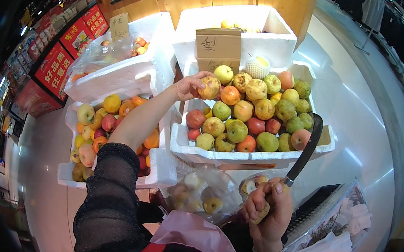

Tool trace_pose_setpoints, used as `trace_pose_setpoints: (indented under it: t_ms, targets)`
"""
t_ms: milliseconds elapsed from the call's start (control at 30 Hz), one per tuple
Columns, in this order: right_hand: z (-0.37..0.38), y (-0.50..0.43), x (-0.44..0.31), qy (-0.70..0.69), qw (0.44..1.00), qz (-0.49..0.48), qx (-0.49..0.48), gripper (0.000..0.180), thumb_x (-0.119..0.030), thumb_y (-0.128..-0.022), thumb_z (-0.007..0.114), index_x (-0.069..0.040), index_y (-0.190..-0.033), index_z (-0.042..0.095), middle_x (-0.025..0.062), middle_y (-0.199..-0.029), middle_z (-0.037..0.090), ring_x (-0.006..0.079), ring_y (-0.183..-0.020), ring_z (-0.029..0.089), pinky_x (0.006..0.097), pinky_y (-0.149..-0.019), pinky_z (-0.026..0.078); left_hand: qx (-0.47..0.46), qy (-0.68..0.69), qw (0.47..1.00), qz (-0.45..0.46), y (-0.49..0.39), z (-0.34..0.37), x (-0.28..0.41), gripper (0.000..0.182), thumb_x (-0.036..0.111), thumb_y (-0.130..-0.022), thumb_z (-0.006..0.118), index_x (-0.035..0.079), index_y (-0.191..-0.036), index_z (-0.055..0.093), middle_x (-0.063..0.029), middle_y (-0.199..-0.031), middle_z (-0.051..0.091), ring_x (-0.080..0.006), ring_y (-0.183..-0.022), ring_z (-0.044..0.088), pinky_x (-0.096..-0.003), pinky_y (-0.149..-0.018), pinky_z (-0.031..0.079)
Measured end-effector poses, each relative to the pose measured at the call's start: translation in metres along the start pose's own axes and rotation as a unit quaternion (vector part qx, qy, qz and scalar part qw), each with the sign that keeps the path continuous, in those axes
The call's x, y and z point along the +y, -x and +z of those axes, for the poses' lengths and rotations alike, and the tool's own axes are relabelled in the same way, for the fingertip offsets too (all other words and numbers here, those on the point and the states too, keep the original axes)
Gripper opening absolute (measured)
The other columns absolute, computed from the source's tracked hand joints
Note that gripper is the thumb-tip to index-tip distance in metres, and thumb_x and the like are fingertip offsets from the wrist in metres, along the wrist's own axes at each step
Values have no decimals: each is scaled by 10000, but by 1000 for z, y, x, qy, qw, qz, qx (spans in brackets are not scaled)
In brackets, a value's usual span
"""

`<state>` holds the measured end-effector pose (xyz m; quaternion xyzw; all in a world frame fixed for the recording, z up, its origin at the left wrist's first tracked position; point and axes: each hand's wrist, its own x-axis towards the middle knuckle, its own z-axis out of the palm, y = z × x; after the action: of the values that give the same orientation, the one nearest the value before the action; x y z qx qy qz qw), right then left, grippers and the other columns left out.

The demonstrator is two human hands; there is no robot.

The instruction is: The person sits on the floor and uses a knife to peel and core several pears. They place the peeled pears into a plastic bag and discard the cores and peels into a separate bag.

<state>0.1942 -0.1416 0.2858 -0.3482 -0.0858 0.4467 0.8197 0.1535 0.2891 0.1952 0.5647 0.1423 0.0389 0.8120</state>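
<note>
My left hand (190,86) grips a yellow-brown bruised fruit (209,87), probably a pear, at the left rear corner of a white foam box (217,158). Apples and pears in green, yellow and red fill that box. Some, like a spotted yellow one (242,81), have brown patches. In my right hand (274,207) is the wooden handle of a curved, dark-bladed knife (306,151). Its blade points up and away, with the tip by the box's right side. A transparent plastic bag (204,191) of pale fruit sits between my arms, and a smaller fruit bag (252,181) lies behind my right hand.
Left stands another foam box (164,170) of mixed fruit. Behind are two more foam boxes (162,44) (284,42) and a handwritten cardboard sign (218,50). A bin (328,220) with a transparent liner and waste paper is at right. Red display panels (52,71) line the left.
</note>
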Motion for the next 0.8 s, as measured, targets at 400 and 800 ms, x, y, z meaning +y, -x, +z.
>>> trace_pose_setpoints:
  t_ms: [400, 800]
  targets:
    - [-9, -9, -16, -101, 995, 25, -7, 158, -224, -962, 461, -73, -926, 429, 72, -585, 414, 152, -431, 400, 265, -415, 353, -16, 51, 998, 35, -32, -14, -24, 550, 182, -808, 611, 84, -1279, 343, -221, -1246, 484, -377, -1089, 566, -542, -858, 526]
    - [-7, -8, -16, -59, 998, 5, 15, 221, -287, -978, 403, -80, -904, 381, 38, -570, 400, 118, -389, 368, 239, -352, 328, -1, -65, 996, -58, -25, 1, -20, 569, 171, -740, 687, 81, -1249, 448, -132, -1222, 533, -296, -1112, 546, -434, -807, 559]
